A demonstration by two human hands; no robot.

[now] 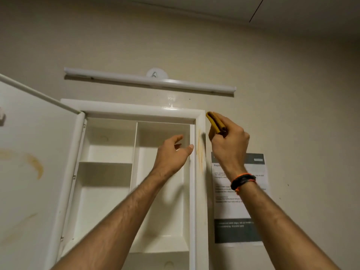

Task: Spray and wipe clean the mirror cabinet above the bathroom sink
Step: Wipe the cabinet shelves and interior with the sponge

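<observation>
yellow cloth (215, 122) folded, long axis upright | right hand (229, 145) grips it

Glossy white plastic cabinet (134, 112), soft folded yellow cloth (215, 122), matt paper notice (239, 211), smooth wall (292, 94).

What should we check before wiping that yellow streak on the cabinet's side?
1. Folded yellow cloth in right hand grip: ok.
2. Cabinet door swung open, out of the way: ok.
3. Yellow streak on cabinet frame in sight, beside the cloth: ok.
4. Left hand free, holding nothing: ok.
5. Frame already sprayed: cannot tell.
6. Door clean: not ok, stains remain.
</observation>
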